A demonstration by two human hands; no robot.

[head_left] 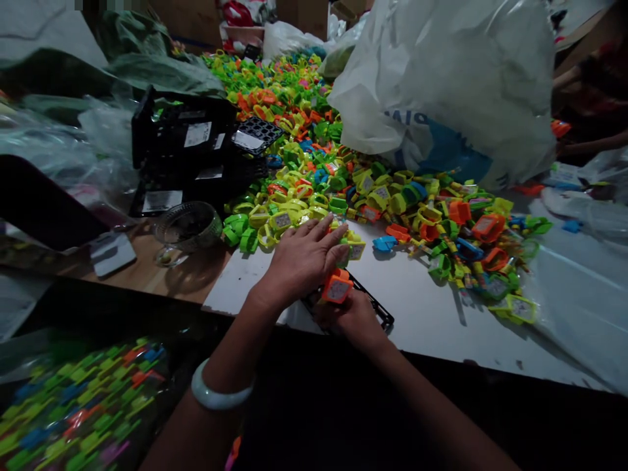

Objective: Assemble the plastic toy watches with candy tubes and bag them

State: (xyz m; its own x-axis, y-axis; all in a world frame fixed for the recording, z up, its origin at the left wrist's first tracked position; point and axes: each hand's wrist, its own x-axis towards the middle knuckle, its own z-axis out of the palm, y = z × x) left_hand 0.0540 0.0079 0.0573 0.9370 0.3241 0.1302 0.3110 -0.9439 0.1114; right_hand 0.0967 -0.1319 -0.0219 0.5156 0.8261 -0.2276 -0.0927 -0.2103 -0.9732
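My left hand (301, 258) lies palm down with its fingers stretched over the near edge of a heap of bright plastic toy watches (299, 212). What is under the palm is hidden. My right hand (360, 320) is closed on an orange toy watch (337, 286) with a pale square face, just below the left hand. Beneath it, a black perforated tray (377, 302) lies at the table's front edge, partly covered by both hands. A yellow-green toy watch (356, 249) rests beside my left fingertips.
A large white plastic bag (456, 78) stands at the back right. Stacked black trays (191, 144) and a glass bowl (189, 226) are on the left. More toy watches lie on the right; a bag of colourful pieces (83, 405) sits below. Another person's arm (596, 140) shows far right.
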